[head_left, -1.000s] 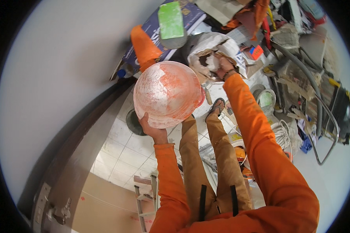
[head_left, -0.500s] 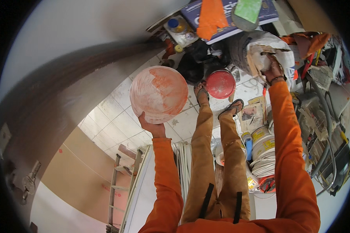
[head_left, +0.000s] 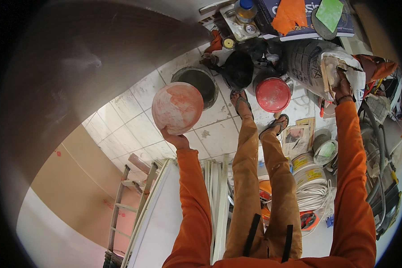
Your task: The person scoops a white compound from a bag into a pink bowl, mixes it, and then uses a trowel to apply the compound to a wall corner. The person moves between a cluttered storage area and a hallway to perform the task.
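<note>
Holding bowl w/ L grip, R grip fwd in torn bag.

Bowl farther from torn sack, red lid uncovered; dark bucket now mostly revealed

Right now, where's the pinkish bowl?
Head view, left of centre: the pinkish bowl is in the left hand, partly hiding the dark bucket.
</note>
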{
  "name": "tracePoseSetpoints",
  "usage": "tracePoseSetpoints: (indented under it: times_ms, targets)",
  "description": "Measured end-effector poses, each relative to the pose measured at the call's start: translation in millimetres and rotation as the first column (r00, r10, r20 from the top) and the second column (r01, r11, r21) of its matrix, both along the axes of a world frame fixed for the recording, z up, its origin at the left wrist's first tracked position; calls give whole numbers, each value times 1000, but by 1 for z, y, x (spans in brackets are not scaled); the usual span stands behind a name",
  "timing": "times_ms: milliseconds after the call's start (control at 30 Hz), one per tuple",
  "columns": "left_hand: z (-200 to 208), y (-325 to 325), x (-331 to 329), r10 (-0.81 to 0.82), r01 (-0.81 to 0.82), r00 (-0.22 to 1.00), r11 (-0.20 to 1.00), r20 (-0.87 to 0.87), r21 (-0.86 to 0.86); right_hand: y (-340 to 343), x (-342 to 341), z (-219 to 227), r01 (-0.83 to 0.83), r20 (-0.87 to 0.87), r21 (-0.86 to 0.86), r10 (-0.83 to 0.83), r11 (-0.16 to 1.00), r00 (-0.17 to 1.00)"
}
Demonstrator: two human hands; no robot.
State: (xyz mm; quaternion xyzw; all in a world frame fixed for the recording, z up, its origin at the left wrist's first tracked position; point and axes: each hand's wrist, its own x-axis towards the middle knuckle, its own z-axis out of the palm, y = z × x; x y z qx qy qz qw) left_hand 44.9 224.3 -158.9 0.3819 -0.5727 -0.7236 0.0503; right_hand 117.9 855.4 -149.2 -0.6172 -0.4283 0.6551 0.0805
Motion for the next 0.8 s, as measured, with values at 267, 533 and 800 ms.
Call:
tracePoseSetpoints:
  times_ms: [267, 533, 800]
  targets:
    - [-44, -25, 6, 18, -13, 999, 990, 36, -141, -10, -6, 3, -57, 55, 86, 52, 995, 997]
    - [-49, -11, 5, 41, -35, 999, 965, 18, -262, -6, -11, 14, 2, 116, 102, -14, 995, 993]
    - [-46, -8, 11, 67, -54, 997, 968, 44, -244, 3, 0, 4, -18, 63, 85, 12, 996, 998]
